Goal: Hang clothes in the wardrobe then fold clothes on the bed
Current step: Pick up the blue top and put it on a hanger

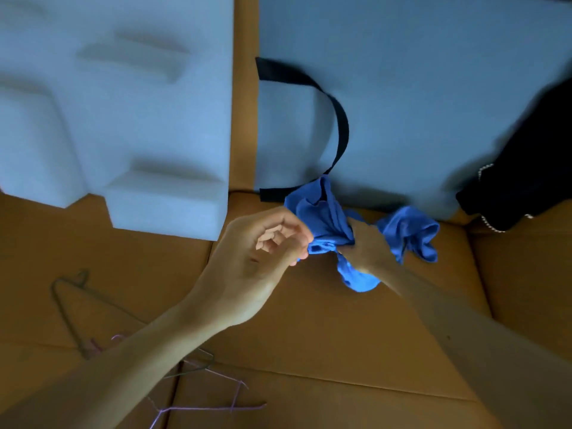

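A bright blue garment (328,218) is bunched up in the middle of the view, above brown cardboard (340,342). My left hand (263,258) pinches its left edge with curled fingers. My right hand (366,247) grips the crumpled middle, and cloth spills out on both sides of that fist. A black garment with a beaded trim (526,168) lies at the right edge. Several thin wire hangers (198,407), pink and grey, lie on the cardboard at the lower left, partly under my left forearm.
A large pale blue foam sheet (433,88) lies beyond the hands, with a black strap (339,119) looping over it. A second foam block with moulded recesses (123,119) lies at the left. Cardboard flaps cover the surface beneath.
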A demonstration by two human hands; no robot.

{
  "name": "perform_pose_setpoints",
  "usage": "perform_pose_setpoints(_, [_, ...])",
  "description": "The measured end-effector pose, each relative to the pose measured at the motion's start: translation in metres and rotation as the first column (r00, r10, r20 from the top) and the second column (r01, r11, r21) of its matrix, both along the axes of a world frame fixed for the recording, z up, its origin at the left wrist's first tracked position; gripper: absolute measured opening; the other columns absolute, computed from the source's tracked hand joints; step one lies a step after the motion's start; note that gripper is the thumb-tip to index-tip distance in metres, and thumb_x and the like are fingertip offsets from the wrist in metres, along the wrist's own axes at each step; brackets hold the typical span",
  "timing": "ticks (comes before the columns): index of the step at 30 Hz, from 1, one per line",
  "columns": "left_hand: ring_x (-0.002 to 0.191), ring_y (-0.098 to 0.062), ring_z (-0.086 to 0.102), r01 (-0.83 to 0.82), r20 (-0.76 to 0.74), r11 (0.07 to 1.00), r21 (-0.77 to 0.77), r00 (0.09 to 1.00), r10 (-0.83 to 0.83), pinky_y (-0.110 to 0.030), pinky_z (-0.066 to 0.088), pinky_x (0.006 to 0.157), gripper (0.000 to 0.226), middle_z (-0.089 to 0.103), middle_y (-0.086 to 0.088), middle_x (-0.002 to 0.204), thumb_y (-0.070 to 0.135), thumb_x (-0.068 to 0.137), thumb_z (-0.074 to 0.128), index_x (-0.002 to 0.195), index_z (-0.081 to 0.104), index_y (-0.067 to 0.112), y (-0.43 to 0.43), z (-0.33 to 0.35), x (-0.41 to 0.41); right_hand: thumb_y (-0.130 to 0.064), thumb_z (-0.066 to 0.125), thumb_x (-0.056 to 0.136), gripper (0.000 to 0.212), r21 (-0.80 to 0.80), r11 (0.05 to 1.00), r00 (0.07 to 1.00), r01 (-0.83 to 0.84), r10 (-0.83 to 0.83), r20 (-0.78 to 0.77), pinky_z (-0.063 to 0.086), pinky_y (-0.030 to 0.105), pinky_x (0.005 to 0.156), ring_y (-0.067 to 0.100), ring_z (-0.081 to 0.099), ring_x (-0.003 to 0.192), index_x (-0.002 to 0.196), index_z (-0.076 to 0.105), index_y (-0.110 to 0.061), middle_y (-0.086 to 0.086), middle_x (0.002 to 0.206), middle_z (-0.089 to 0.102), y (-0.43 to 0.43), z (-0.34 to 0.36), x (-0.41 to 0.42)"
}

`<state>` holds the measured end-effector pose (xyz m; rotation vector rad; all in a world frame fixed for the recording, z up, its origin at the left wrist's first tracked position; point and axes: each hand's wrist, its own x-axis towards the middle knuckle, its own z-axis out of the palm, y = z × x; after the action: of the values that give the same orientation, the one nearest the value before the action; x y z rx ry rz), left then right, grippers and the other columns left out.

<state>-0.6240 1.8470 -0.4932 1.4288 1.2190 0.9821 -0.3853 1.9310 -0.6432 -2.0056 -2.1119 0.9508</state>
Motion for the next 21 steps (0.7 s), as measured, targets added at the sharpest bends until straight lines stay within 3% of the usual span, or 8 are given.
perform_pose_setpoints(2, [0.077, -0.018, 0.069, 0.008, -0.041, 1.000, 0.006, 0.999, -0.007, -0.043, 0.057, 0.073, 0.014, 0.071, 0.003, 0.079, 0.017, 0.094, 0.059, 0.085, 0.069, 0.019, 0.004, 0.027, -0.004, -0.017, 0.062, 0.084, 0.021, 0.026, 0.999, 0.996, 0.027, -0.025, -0.086, 0.038, 0.019, 0.055, 0.018, 0.064, 0.075, 0.102, 0.060, -0.028, -0.010, 0.080, 0.065, -0.009, 0.041, -0.017])
perform_pose_setpoints(5, [0.077, -0.016, 0.070, -0.010, -0.085, 1.000, 0.026, 0.996, 0.012, -0.039, 0.056, 0.075, 0.014, 0.072, 0.004, 0.079, 0.019, 0.093, 0.058, 0.084, 0.068, 0.024, 0.006, 0.068, -0.014, -0.013, 0.062, 0.086, 0.025, 0.014, 0.997, 0.973, 0.076, -0.071, -0.218, 0.039, 0.009, 0.054, 0.011, 0.062, 0.074, 0.102, 0.060, -0.032, -0.013, 0.080, 0.065, -0.024, 0.109, -0.041])
perform_pose_setpoints(8, [0.080, -0.014, 0.070, -0.019, -0.129, 0.998, 0.055, 0.991, 0.026, -0.028, 0.054, 0.071, 0.013, 0.072, 0.007, 0.081, 0.028, 0.093, 0.058, 0.084, 0.068, 0.030, 0.003, 0.122, -0.026, -0.006, 0.062, 0.081, 0.032, 0.047, 0.992, 0.930, 0.120, -0.095, -0.355, 0.042, 0.011, 0.055, 0.007, 0.062, 0.068, 0.085, 0.056, -0.037, -0.012, 0.071, 0.064, -0.044, 0.190, -0.061])
perform_pose_setpoints(14, [0.092, -0.007, 0.066, -0.082, -0.186, 0.983, 0.166, 0.976, 0.113, -0.015, 0.049, 0.075, 0.013, 0.068, 0.019, 0.095, 0.038, 0.085, 0.060, 0.095, 0.065, 0.033, -0.025, 0.234, -0.055, 0.011, 0.058, 0.079, 0.042, 0.125, 0.990, 0.807, 0.072, 0.016, -0.590, 0.046, 0.014, 0.056, 0.000, 0.059, 0.060, 0.090, 0.063, -0.029, -0.016, 0.069, 0.067, -0.086, 0.365, -0.091])
perform_pose_setpoints(17, [0.107, -0.006, 0.060, -0.065, -0.217, 0.967, 0.245, 0.969, 0.120, -0.012, 0.044, 0.085, 0.028, 0.061, 0.020, 0.107, 0.033, 0.085, 0.063, 0.112, 0.058, 0.032, -0.056, 0.292, -0.066, 0.012, 0.060, 0.080, 0.042, 0.201, 0.980, 0.765, 0.004, 0.127, -0.632, 0.052, 0.022, 0.059, 0.003, 0.065, 0.068, 0.096, 0.066, -0.026, -0.008, 0.076, 0.071, -0.111, 0.444, -0.104])
perform_pose_setpoints(19, [0.114, -0.009, 0.058, -0.060, -0.225, 0.944, 0.323, 0.965, 0.138, -0.010, 0.041, 0.090, 0.037, 0.060, 0.014, 0.115, 0.037, 0.084, 0.061, 0.119, 0.055, 0.028, -0.077, 0.333, -0.075, 0.008, 0.063, 0.082, 0.035, 0.256, 0.966, 0.724, -0.045, 0.208, -0.658, 0.057, 0.037, 0.065, 0.015, 0.069, 0.076, 0.102, 0.067, -0.020, 0.004, 0.084, 0.071, -0.128, 0.487, -0.114])
perform_pose_setpoints(21, [0.113, -0.007, 0.058, -0.074, -0.209, 0.924, 0.376, 0.964, 0.162, -0.011, 0.043, 0.089, 0.042, 0.059, 0.008, 0.117, 0.038, 0.083, 0.061, 0.121, 0.054, 0.026, -0.099, 0.377, -0.085, 0.000, 0.068, 0.083, 0.031, 0.307, 0.948, 0.679, -0.085, 0.280, -0.678, 0.056, 0.033, 0.067, 0.015, 0.071, 0.083, 0.108, 0.067, -0.019, 0.000, 0.089, 0.072, -0.145, 0.528, -0.124])
